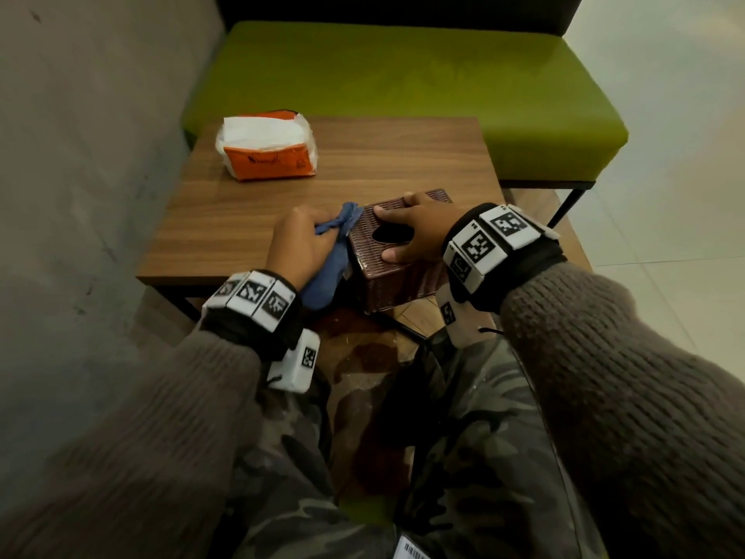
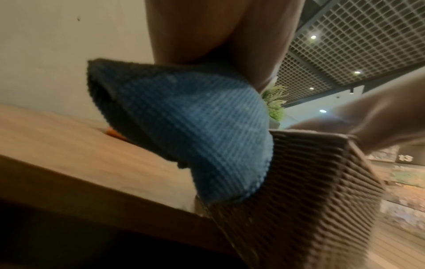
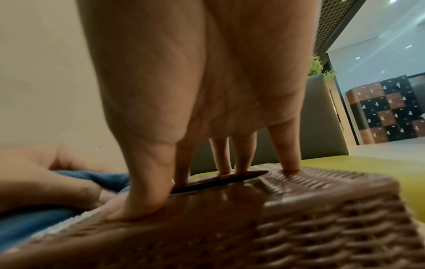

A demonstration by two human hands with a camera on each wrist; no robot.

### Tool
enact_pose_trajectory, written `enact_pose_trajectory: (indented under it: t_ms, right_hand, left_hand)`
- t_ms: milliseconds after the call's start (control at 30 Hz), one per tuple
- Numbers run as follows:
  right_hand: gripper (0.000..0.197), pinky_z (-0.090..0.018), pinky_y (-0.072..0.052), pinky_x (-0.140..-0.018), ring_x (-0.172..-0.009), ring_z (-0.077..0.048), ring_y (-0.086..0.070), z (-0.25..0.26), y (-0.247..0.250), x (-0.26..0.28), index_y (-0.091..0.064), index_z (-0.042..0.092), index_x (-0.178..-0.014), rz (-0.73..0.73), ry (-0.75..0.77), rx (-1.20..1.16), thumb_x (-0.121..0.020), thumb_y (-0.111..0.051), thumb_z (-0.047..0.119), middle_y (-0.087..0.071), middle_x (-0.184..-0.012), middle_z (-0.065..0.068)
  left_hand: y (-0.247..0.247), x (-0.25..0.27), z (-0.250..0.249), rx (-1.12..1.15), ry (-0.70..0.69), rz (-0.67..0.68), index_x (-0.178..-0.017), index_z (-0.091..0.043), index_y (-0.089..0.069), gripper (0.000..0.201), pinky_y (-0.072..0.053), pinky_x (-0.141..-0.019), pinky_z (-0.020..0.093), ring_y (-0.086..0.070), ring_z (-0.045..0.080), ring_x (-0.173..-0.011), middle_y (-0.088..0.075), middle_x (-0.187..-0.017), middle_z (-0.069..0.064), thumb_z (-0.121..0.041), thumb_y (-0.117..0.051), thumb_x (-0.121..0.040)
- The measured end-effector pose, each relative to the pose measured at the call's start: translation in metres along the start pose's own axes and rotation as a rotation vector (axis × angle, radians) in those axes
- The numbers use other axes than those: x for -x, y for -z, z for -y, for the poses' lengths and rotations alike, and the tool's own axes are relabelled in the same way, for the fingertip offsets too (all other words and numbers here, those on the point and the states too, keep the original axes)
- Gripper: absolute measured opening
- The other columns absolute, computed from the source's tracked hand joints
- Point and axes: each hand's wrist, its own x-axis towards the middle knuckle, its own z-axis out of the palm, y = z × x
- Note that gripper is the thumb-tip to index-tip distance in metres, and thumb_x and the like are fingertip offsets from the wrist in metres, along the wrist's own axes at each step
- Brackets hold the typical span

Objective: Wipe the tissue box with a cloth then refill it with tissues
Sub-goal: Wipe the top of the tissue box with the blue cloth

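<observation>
A brown woven tissue box (image 1: 397, 272) stands at the wooden table's (image 1: 403, 155) front edge, its near end overhanging. The dark oval slot in its top shows no tissue. My right hand (image 1: 419, 232) arches over the slot, spread fingertips (image 3: 291, 163) and thumb pressing on the box top (image 3: 299, 218). My left hand (image 1: 300, 244) grips a bunched blue cloth (image 1: 328, 276) and holds it against the box's left side. Up close, the cloth (image 2: 195, 127) touches the ribbed wall of the box (image 2: 310, 191). An orange tissue pack (image 1: 268, 147), open with white tissues showing, lies at the table's far left.
A green cushioned bench (image 1: 403, 74) stands behind the table. A grey wall (image 1: 80, 155) runs close along the left. Bare tabletop lies between the pack and the box. My knees are under the table's front edge, with tiled floor to the right.
</observation>
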Motion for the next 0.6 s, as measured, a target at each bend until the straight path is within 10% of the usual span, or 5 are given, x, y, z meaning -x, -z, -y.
enact_pose_trajectory:
  t_ms: [200,333,500,600]
  right_hand:
    - [0.078,-0.040,-0.022,-0.114,-0.146,-0.031,-0.013,0.000,-0.001,-0.002,-0.013,0.034,-0.152,-0.005,0.005,0.002,-0.089,-0.058,0.050,-0.003,-0.160,-0.013]
    - [0.078,-0.042,-0.021,-0.115,-0.146,-0.032,-0.014,0.002,-0.002,-0.003,-0.012,0.037,-0.152,-0.017,-0.008,0.025,-0.089,-0.055,0.055,-0.003,-0.160,-0.012]
    - [0.078,-0.043,-0.022,-0.114,-0.145,-0.035,-0.016,0.001,-0.003,-0.004,-0.013,0.038,-0.152,-0.021,-0.024,0.042,-0.089,-0.055,0.056,-0.005,-0.160,-0.012]
    - [0.078,-0.043,-0.023,-0.114,-0.145,-0.035,-0.016,0.002,-0.003,-0.006,-0.011,0.037,-0.152,-0.018,-0.027,0.059,-0.089,-0.053,0.057,-0.005,-0.160,-0.013]
  left_hand:
    - [-0.006,0.048,-0.006,0.123,-0.037,0.036,-0.106,0.004,-0.067,0.020,-0.041,-0.072,0.002,-0.057,0.004,-0.081,-0.062,-0.095,0.006,0.000,-0.057,-0.089]
    - [-0.010,0.022,0.004,0.030,0.020,-0.019,-0.100,0.002,-0.071,0.019,-0.045,-0.078,0.027,-0.062,0.030,-0.092,-0.067,-0.099,0.021,-0.004,-0.057,-0.088]
    - [-0.016,0.063,-0.003,-0.010,-0.073,0.012,-0.110,-0.008,-0.068,0.024,-0.040,-0.068,0.010,-0.057,0.013,-0.087,-0.063,-0.099,0.009,-0.005,-0.058,-0.088]
    - [-0.015,0.069,0.001,-0.019,-0.105,0.036,-0.112,-0.011,-0.068,0.026,-0.048,-0.076,0.023,-0.060,0.017,-0.090,-0.064,-0.102,0.007,-0.005,-0.059,-0.088]
